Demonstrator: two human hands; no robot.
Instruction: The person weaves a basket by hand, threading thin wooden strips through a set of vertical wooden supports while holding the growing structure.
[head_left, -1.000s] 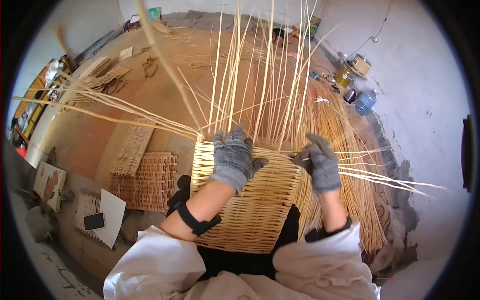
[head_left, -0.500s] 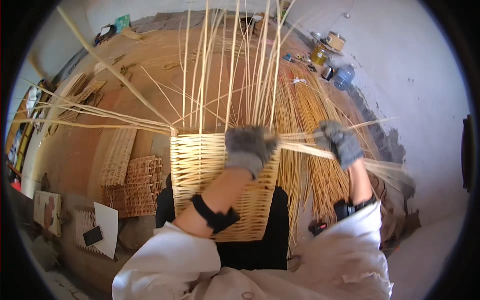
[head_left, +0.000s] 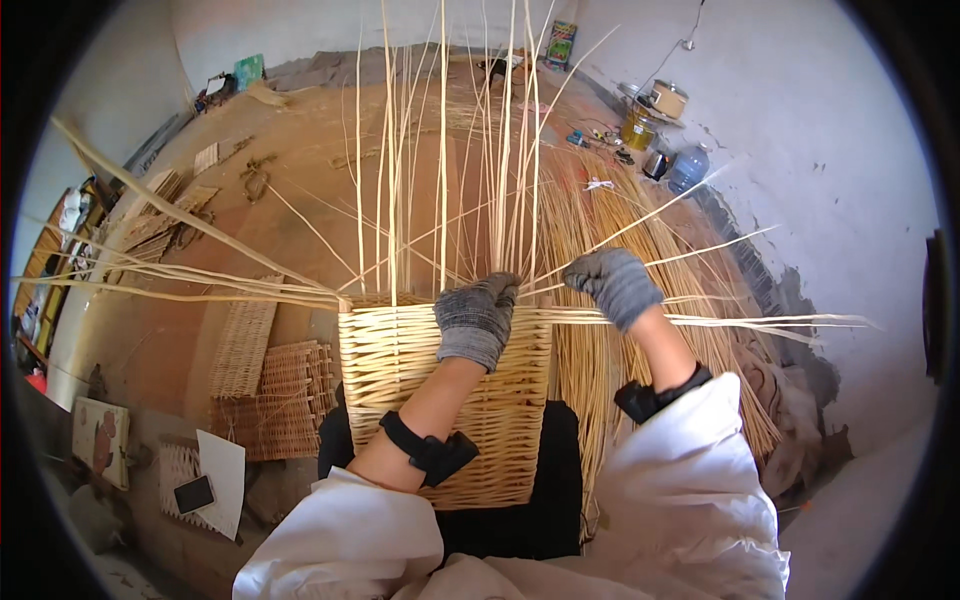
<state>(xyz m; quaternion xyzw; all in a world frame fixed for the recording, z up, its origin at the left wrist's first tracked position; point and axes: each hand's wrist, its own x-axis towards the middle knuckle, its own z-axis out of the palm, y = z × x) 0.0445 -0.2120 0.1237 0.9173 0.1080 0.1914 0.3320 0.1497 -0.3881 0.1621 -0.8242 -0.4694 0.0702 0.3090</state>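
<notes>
A half-woven wicker basket (head_left: 440, 420) rests on my lap, its near wall of pale willow rods facing me. Tall upright stakes (head_left: 443, 170) rise from its far sides, and long loose rods (head_left: 150, 295) stick out at the left corner. On the top edge of the near wall, right of centre, my left hand (head_left: 477, 320) in a grey knit glove is closed round rods at the rim. My right hand (head_left: 612, 285), gloved alike, is closed on a thin willow rod (head_left: 545, 290) just beyond the right corner. More loose rods (head_left: 770, 322) run out below it.
A big bundle of willow rods (head_left: 640, 240) lies on the floor to the right. Woven panels (head_left: 285, 400) lie at the left, near a phone (head_left: 193, 494) and a white sheet (head_left: 222, 475). A water jug (head_left: 688, 168) and a pot (head_left: 668, 98) stand by the right wall.
My right hand has come in leftward, closer to the basket's corner. The left hand stays at the rim, and the basket sits slightly lower in view. Loose rods at the right have fanned out.
</notes>
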